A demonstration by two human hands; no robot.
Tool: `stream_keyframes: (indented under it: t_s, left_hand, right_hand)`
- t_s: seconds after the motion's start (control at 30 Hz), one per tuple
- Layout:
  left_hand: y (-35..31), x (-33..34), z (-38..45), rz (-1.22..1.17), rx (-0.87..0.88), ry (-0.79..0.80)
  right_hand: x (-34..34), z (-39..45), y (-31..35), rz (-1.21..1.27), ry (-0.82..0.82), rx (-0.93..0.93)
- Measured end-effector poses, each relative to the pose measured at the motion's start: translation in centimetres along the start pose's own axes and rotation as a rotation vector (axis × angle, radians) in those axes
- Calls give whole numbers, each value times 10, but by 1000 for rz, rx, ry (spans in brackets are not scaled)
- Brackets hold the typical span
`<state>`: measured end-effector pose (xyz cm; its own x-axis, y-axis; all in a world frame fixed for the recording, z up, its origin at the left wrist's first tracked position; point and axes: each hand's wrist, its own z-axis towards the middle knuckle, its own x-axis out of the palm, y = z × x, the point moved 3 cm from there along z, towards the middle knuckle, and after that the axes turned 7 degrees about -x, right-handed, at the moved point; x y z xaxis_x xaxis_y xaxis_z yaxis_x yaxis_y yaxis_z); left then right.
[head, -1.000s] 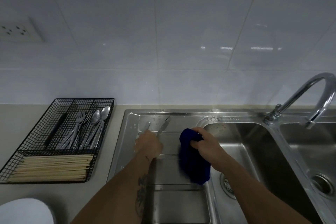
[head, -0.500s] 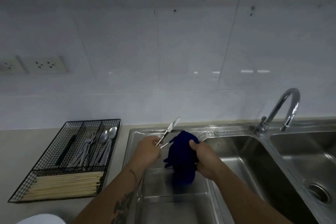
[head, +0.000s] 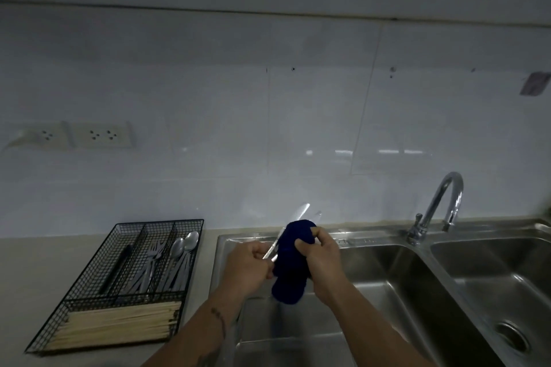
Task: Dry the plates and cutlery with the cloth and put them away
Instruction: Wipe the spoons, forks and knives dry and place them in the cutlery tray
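Head view: left hand (head: pixel 249 267) grips blurred cutlery (head: pixel 298 217), maybe knives; right hand (head: pixel 323 259) clamps cloth (head: pixel 290 271) around them, over the sink's (head: pixel 372 240) left edge.

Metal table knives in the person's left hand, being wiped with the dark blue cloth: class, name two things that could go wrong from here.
1. The left hand grips two metal table knives at once; one might slip and drop onto the steel drainboard.
2. The right hand squeezes the dark blue cloth round the blades, so a hard pull could nick fingers.
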<state>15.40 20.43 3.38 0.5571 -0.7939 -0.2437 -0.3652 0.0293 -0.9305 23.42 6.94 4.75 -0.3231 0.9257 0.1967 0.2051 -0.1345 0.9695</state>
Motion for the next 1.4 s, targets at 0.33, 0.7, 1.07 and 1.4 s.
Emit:
stream_keyframes:
  t_s: [0.33, 0.7, 1.07, 1.4]
  left_hand:
    - [5, -18, -16, 105, -33, 72]
    - [14, -32, -38, -8, -51, 32]
    - [21, -29, -44, 35, -17, 13]
    - [26, -20, -52, -41, -36, -11]
  right_hand:
    - [12, -12, 19, -30, -305, -117]
    - [23, -30, -12, 11, -136, 9]
    - [19, -37, -3, -679, -180, -528]
    - [22, -52, -20, -979, 17, -501]
